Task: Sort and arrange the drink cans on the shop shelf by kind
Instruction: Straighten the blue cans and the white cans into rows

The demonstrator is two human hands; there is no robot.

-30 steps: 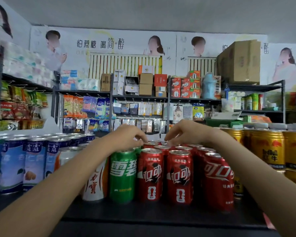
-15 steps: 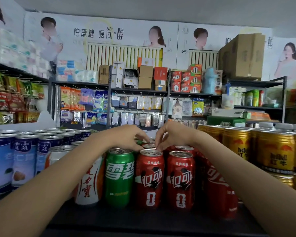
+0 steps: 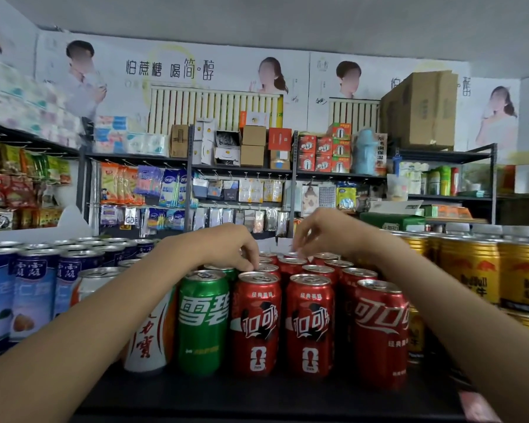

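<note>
While the front row holds as it was — white-and-orange can (image 3: 148, 340), green Sprite can (image 3: 202, 322), then three red Coca-Cola cans (image 3: 309, 325) on the black shelf (image 3: 257, 398) — the change is behind it. Left hand (image 3: 217, 248) has stayed put, fingertips curled down onto the cola tops just behind the front Sprite; grip looks like a pinch on a rim, but what it clamps I can't tell. Right hand (image 3: 324, 230) has lifted and spread a bit since half a second ago, fingers loose and apart over the rear cola tops, holding nothing visible. My read: right has let go, cola block is nearly squared. Blue cans (image 3: 28, 294) far left and gold Red Bull cans (image 3: 471, 276) far right already sit grouped.
</note>
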